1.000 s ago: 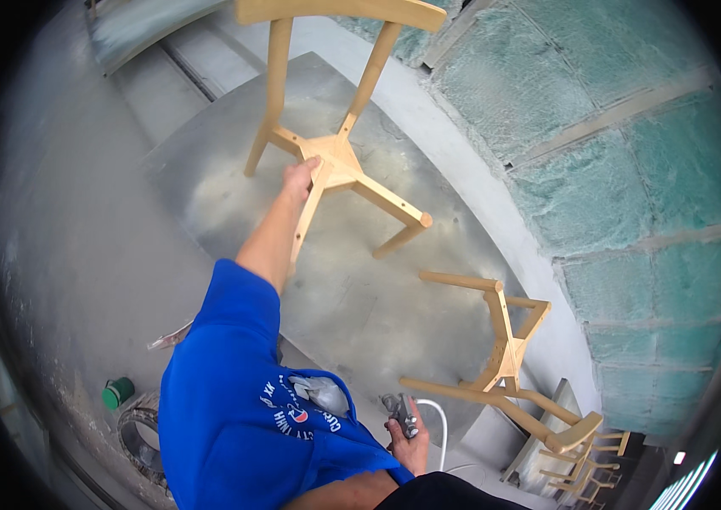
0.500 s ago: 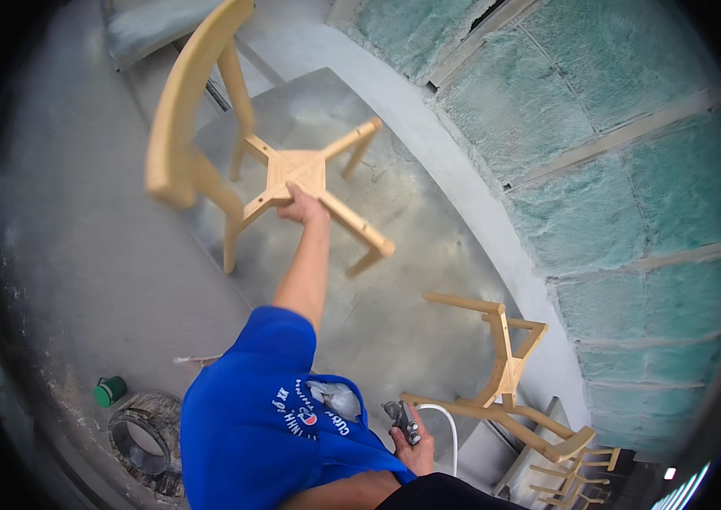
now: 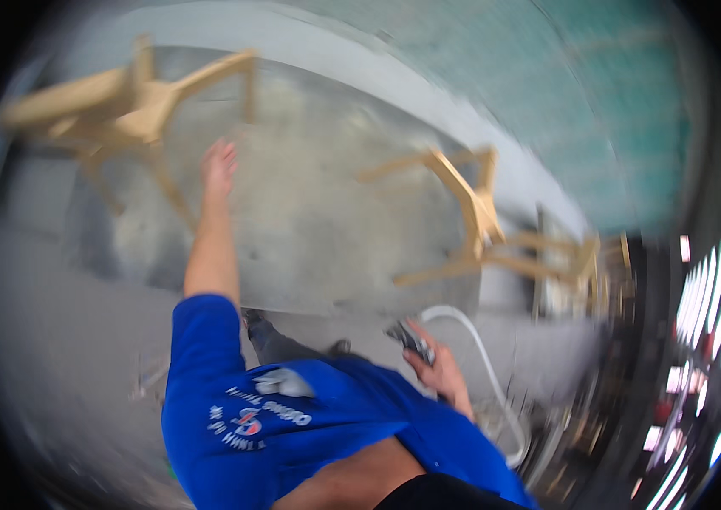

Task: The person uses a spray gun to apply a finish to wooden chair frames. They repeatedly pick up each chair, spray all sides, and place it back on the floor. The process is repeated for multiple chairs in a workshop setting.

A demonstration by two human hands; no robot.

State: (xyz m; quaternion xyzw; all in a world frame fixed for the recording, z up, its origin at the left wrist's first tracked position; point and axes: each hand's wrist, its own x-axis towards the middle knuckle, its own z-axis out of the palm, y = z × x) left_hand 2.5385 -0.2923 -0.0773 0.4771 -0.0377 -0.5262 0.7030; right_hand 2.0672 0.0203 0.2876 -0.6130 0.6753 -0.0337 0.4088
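Note:
My left hand (image 3: 220, 167) is stretched forward over the grey metal sheet (image 3: 309, 153), blurred, with its fingers extended and nothing visible in it. Just beyond and left of that hand stands a pale wooden chair frame (image 3: 146, 115) without a seat, smeared by motion; a gap shows between them. Low at my right side, my right hand (image 3: 438, 371) is closed round a spray gun (image 3: 411, 342) of dark metal. From the gun a white hose (image 3: 481, 350) curves away to the right and down.
A second wooden chair frame (image 3: 481, 212) lies tipped on the right end of the sheet. Green-white filter panels (image 3: 607, 127) line the wall behind. More wooden frames (image 3: 615, 255) and bright lamps (image 3: 717, 289) show farther right.
My left hand has let go of the first chair frame, now left of it. The view has swung right, bringing the second frame nearer the middle. The spray gun stays in my right hand.

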